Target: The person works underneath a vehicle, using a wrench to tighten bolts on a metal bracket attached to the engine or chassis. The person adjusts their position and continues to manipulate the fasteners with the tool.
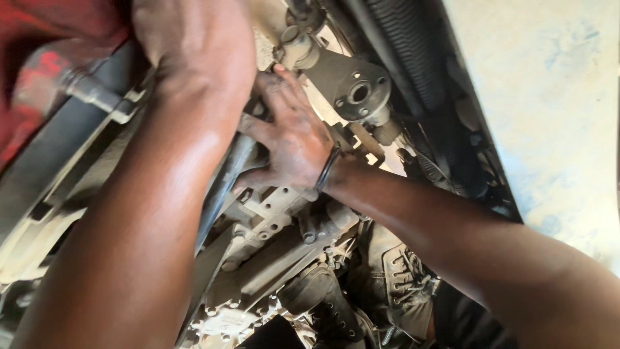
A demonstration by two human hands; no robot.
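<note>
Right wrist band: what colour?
Black, a thin band round the right hand's wrist; head view.

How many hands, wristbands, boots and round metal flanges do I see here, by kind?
Hands: 2, left hand and right hand
Black wristband: 1
Laced boots: 2, and
Round metal flange: 1
Total: 6

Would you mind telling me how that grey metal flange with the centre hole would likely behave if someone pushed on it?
The metal flange looks like thick cast metal, so probably stiff and heavy for its size. It seems fixed into the dusty engine assembly, so a push likely would not shift it. Its dust coating may feel slippery to the right hand.
</note>
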